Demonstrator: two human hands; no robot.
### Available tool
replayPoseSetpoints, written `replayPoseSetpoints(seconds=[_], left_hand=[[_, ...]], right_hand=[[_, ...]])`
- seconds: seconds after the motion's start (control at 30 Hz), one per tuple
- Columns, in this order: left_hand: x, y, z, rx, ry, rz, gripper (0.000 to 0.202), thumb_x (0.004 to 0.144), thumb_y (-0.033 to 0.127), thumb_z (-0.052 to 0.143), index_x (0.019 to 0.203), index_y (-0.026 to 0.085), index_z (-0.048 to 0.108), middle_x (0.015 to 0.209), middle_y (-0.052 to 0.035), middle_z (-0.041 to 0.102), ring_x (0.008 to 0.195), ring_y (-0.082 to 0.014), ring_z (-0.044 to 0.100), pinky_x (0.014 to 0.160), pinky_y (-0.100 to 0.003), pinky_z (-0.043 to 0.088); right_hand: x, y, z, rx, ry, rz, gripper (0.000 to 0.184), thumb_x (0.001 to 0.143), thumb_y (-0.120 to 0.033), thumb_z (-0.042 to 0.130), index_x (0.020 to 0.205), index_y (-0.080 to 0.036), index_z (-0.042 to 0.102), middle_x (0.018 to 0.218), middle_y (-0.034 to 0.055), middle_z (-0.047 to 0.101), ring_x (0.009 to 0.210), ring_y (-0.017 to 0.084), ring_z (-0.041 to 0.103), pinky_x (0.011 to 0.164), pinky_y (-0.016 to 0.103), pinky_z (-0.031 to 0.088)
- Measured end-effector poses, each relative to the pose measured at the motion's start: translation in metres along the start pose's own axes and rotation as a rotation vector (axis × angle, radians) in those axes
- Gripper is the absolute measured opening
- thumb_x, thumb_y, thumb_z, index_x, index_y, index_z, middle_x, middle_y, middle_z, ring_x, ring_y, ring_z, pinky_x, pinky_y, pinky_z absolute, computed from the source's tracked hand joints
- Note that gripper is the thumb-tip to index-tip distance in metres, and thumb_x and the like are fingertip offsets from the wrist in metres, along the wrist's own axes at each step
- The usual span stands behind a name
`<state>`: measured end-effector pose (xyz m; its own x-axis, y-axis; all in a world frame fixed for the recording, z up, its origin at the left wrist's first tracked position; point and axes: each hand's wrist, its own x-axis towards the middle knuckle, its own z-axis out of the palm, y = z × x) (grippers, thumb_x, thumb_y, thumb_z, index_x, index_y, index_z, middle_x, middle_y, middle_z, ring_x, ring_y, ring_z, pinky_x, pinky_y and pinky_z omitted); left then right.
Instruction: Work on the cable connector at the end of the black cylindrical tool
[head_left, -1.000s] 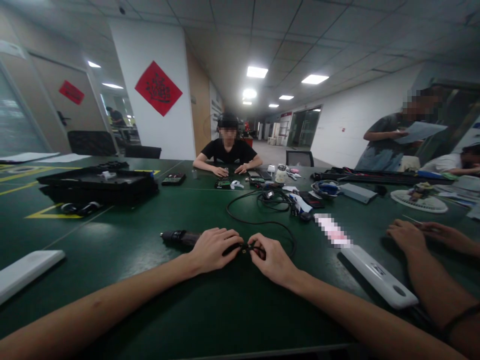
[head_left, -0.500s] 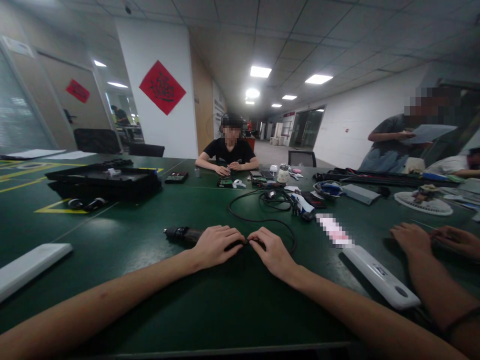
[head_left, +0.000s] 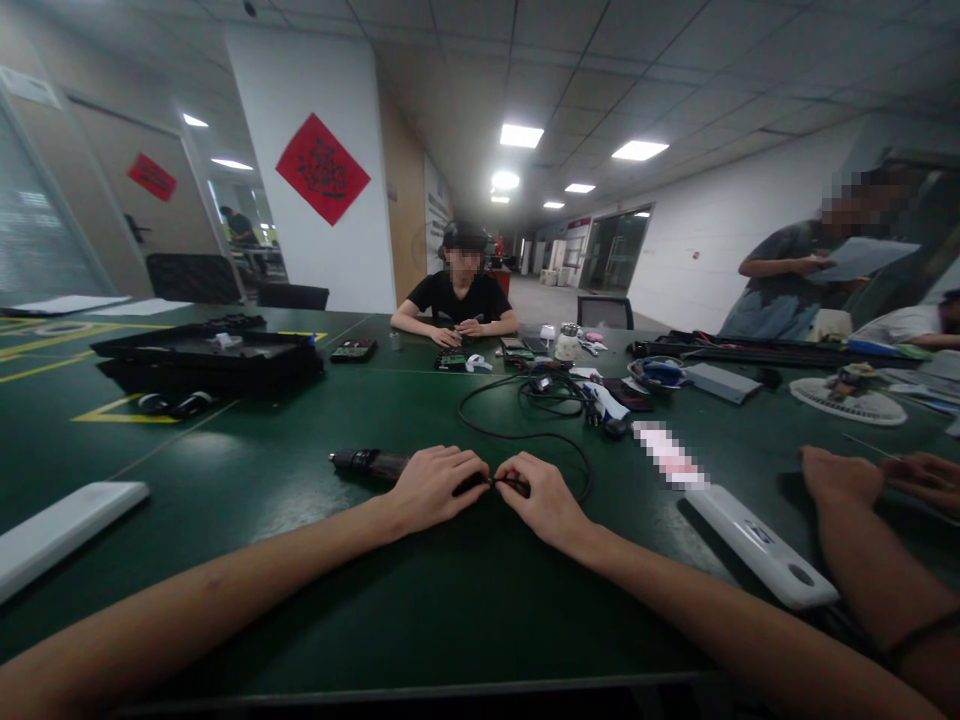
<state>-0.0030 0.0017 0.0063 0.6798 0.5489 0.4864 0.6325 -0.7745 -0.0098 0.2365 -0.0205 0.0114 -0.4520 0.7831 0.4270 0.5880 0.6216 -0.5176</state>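
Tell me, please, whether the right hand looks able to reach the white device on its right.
Likely yes: nothing visibly blocks the tabletop between the right hand and the white device, though that hand seems to pinch a small dark part.

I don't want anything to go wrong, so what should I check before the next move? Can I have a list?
1. Left hand on the dark tool: ok, it covers the tool's back end.
2. Tool's tip away from the fingers: ok, it sticks out on the left.
3. Right hand on the black cable: ok, its fingers are pinched and the cable curves in behind them.
4. Cable end joined to the tool: cannot tell, fingertips hide that spot.
5. Cable laid out neatly: not ok, it loops over the green table into messy coils.
6. Neighbour's hand out of the way: ok, it's off to the right.
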Motion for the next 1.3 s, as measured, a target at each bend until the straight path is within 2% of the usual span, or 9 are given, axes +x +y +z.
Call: replayPoseSetpoints(seconds=[0.2,0.37,0.47,0.57,0.77,0.93,1.1,1.3], left_hand=[[-0.0017,-0.0002,0.0,-0.032,-0.011,0.037,0.02,0.1,0.037,0.055,0.116,0.029,0.064,0.11,-0.0001,0.073,0.092,-0.0185,0.068,0.083,-0.034,0.048],[-0.0014,-0.0018,0.0014,-0.014,-0.004,0.006,0.023,0.101,0.044,0.055,0.112,0.027,0.065,0.103,-0.0015,0.074,0.09,-0.0195,0.068,0.079,-0.033,0.047],[-0.002,-0.0019,0.0007,-0.036,-0.001,0.028,0.025,0.101,0.044,0.055,0.116,0.027,0.065,0.107,-0.0026,0.074,0.092,-0.0197,0.068,0.083,-0.033,0.048],[-0.0027,-0.0029,0.0011,-0.064,-0.007,0.065,0.023,0.103,0.038,0.052,0.118,0.028,0.066,0.114,-0.0018,0.073,0.097,-0.019,0.068,0.088,-0.034,0.049],[-0.0017,-0.0019,0.0018,-0.056,-0.004,-0.007,0.024,0.102,0.044,0.055,0.113,0.027,0.066,0.107,-0.0015,0.074,0.094,-0.0203,0.068,0.082,-0.034,0.048],[-0.0015,-0.001,-0.0007,-0.075,-0.023,0.043,0.022,0.102,0.037,0.053,0.117,0.028,0.066,0.115,-0.0009,0.074,0.099,-0.0195,0.068,0.086,-0.035,0.048],[-0.0014,-0.0027,0.0009,-0.048,-0.036,-0.014,0.025,0.101,0.046,0.056,0.114,0.027,0.066,0.105,-0.001,0.074,0.093,-0.02,0.068,0.081,-0.034,0.047],[-0.0009,-0.0021,0.0004,-0.056,-0.041,0.047,0.022,0.103,0.039,0.054,0.117,0.029,0.066,0.111,0.0004,0.073,0.096,-0.0178,0.068,0.084,-0.033,0.046]], right_hand=[[0.0001,-0.0015,-0.002,0.035,-0.019,-0.026,0.012,0.097,-0.02,0.063,0.107,-0.02,0.069,0.111,0.0052,0.066,0.088,0.016,0.064,0.08,0.029,0.052],[-0.0001,-0.0029,-0.002,0.016,-0.05,0.015,0.015,0.097,-0.021,0.062,0.11,-0.021,0.07,0.101,0.0027,0.071,0.085,0.017,0.066,0.077,0.028,0.05],[-0.0011,-0.0034,-0.0016,-0.013,-0.058,0.04,0.014,0.098,-0.025,0.062,0.109,-0.021,0.069,0.095,0.0019,0.072,0.079,0.016,0.065,0.071,0.027,0.048],[-0.0019,-0.0038,-0.0014,-0.017,-0.056,0.044,0.014,0.099,-0.027,0.062,0.11,-0.022,0.069,0.095,0.002,0.072,0.078,0.016,0.065,0.069,0.026,0.047],[-0.0022,-0.0042,-0.0012,-0.019,-0.051,0.045,0.014,0.099,-0.026,0.061,0.111,-0.022,0.068,0.097,0.002,0.071,0.078,0.016,0.065,0.069,0.026,0.047],[-0.0027,-0.0036,-0.0011,-0.014,-0.051,0.052,0.016,0.098,-0.026,0.062,0.112,-0.022,0.067,0.096,0.0019,0.071,0.077,0.016,0.064,0.069,0.026,0.048],[-0.0027,-0.0027,-0.0013,-0.025,-0.051,0.04,0.015,0.097,-0.024,0.062,0.112,-0.022,0.067,0.099,0.0021,0.071,0.077,0.016,0.064,0.07,0.027,0.048],[-0.003,0.0002,0.0015,-0.026,-0.033,0.043,0.014,0.096,-0.022,0.062,0.11,-0.021,0.067,0.094,0.0014,0.069,0.075,0.015,0.061,0.069,0.026,0.045]])
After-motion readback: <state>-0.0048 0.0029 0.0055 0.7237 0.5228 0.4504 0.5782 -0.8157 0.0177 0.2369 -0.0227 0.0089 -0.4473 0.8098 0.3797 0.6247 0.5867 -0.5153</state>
